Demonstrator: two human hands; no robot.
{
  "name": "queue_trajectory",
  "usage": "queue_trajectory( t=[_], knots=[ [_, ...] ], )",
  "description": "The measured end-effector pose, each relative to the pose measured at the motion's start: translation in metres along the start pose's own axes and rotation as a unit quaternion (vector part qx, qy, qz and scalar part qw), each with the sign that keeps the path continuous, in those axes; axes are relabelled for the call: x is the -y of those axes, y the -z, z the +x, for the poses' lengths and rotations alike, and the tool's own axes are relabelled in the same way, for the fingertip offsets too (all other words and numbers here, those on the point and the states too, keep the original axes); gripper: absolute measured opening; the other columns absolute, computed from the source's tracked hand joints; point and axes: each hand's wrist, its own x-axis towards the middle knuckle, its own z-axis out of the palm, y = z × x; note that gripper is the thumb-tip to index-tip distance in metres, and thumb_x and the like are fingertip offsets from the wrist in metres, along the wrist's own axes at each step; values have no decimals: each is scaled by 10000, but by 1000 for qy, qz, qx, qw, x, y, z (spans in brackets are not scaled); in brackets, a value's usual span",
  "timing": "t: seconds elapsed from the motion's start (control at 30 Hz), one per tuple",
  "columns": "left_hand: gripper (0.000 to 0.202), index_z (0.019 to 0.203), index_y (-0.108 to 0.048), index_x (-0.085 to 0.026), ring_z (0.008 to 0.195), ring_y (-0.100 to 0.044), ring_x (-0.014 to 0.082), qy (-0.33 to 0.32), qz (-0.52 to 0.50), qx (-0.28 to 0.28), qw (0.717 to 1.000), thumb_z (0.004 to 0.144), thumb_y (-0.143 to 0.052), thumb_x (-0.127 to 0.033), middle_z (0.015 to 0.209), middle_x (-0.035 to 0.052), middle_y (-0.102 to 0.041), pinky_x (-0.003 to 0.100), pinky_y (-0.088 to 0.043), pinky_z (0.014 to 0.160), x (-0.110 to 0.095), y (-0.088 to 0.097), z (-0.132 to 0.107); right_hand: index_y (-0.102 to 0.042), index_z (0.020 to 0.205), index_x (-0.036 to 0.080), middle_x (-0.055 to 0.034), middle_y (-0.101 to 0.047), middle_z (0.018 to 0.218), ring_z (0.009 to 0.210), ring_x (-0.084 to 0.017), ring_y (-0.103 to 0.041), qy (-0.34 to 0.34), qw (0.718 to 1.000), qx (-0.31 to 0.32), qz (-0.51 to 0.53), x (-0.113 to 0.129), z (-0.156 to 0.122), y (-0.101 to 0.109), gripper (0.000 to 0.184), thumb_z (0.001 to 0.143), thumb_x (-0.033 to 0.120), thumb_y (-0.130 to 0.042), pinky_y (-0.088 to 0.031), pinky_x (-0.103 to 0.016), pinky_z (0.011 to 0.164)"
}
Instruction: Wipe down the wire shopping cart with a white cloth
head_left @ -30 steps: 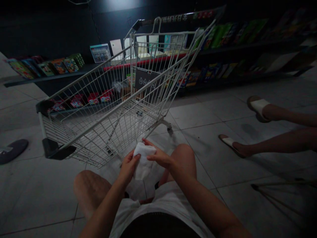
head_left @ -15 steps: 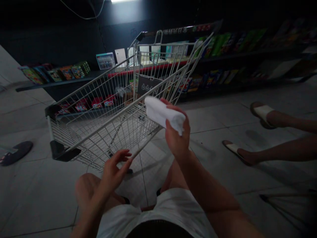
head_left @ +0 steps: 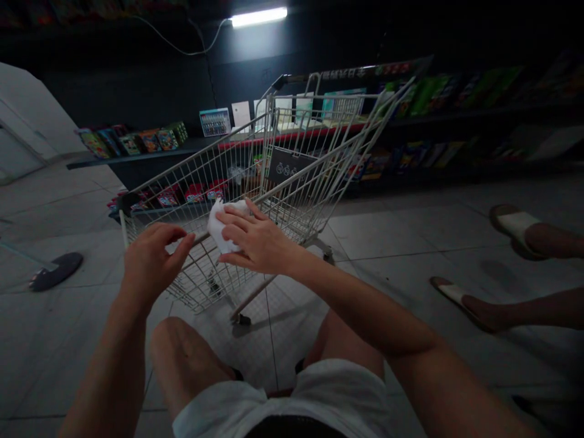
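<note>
Your right hand point(head_left: 253, 240) covers part of the crumpled white cloth point(head_left: 216, 229), which hides a bit of the grey wire shopping cart point(head_left: 292, 179). Your left hand point(head_left: 152, 258) blocks its near front corner. You can't read the small lettering point(head_left: 344, 73) on its dark handlebar point(head_left: 301, 77). The right edge cuts another person's legs point(head_left: 554, 240); green packets point(head_left: 499, 90) nearby look blurred to you.

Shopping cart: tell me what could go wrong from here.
The cart stands on wheels, so pressure on its side rail might roll it. The white cloth, bunched under the right hand, could snag on the wire mesh. The left hand is close by along that rail, so the hands might bump.
</note>
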Motion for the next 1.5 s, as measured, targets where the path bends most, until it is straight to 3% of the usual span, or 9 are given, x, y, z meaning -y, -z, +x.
queue_trajectory(
  t=[0.13, 0.23, 0.37, 0.57, 0.73, 0.83, 1.0, 1.23, 1.5],
  knots=[
    [440, 766, -627, -205, 646, -569, 169, 24, 53, 174, 983, 932, -382, -531, 713, 33, -648, 285, -337, 592, 1, 1, 3, -581, 1216, 148, -111, -660, 1214, 1250, -258, -556, -84, 996, -22, -15, 17, 22, -8, 350, 978, 394, -509, -272, -559, 1203],
    [412, 766, -589, -209, 611, -533, 161, 27, 79, 203, 976, 919, -379, -528, 688, 27, -621, 286, -289, 581, -1, 1, 1, -626, 1137, 137, -130, -622, 1297, 1326, -272, -498, -85, 996, -12, -23, 21, 21, -11, 225, 954, 176, -501, -334, -535, 1173],
    [394, 742, -540, -210, 592, -501, 153, 22, 72, 210, 975, 911, -373, -524, 666, 21, -588, 287, -266, 581, -2, 1, 0, -635, 1117, 141, -125, -538, 1419, 1381, -251, -440, -54, 998, -25, -22, 16, 12, -10, 220, 957, 214, -504, -329, -509, 1185],
    [392, 740, -538, -210, 597, -490, 150, 17, 65, 208, 976, 921, -365, -512, 677, 20, -587, 288, -267, 585, -3, 1, 1, -570, 1217, 170, -89, -607, 1235, 1147, -223, -533, -23, 996, 6, -88, 4, 20, -16, 279, 952, 182, -484, -354, -456, 1113],
    [423, 726, -532, -213, 607, -505, 156, 15, 89, 195, 977, 939, -341, -524, 682, 27, -614, 286, -274, 580, -4, 1, -1, -544, 1241, 191, -135, -503, 1391, 1255, -311, -430, -2, 991, 3, -133, 2, 26, -31, 425, 935, 486, -545, -280, -531, 1090],
    [481, 726, -538, -215, 623, -542, 158, 22, 73, 188, 979, 960, -287, -551, 716, 31, -649, 279, -290, 576, -4, 1, -1, -586, 1180, 206, -100, -622, 1228, 1124, -259, -525, -15, 993, 4, -119, -6, 31, -38, 447, 968, 566, -430, -338, -453, 1010],
    [473, 732, -533, -218, 631, -571, 163, 23, 64, 193, 979, 960, -287, -551, 733, 29, -668, 277, -310, 577, -1, 1, -1, -640, 1124, 224, -75, -670, 1134, 1097, -246, -546, -32, 994, -22, -102, -51, 22, -26, 459, 950, 600, -442, -374, -431, 1000],
    [451, 759, -536, -223, 638, -575, 179, 36, 68, 206, 976, 951, -286, -545, 737, 28, -649, 292, -311, 598, 1, -1, -1, -556, 1283, 254, -74, -555, 1352, 1418, -285, -356, -200, 959, -163, -116, -120, -26, 0, 438, 984, 519, -377, -185, -556, 1237],
    [443, 757, -524, -229, 647, -588, 194, 43, 113, 211, 970, 953, -269, -533, 716, 34, -636, 291, -302, 594, -1, -3, 0, -574, 1271, 265, -46, -601, 1264, 1297, -220, -471, -108, 981, -132, -97, -63, 0, -39, 364, 991, 432, -414, -234, -475, 1257]
  ],
)
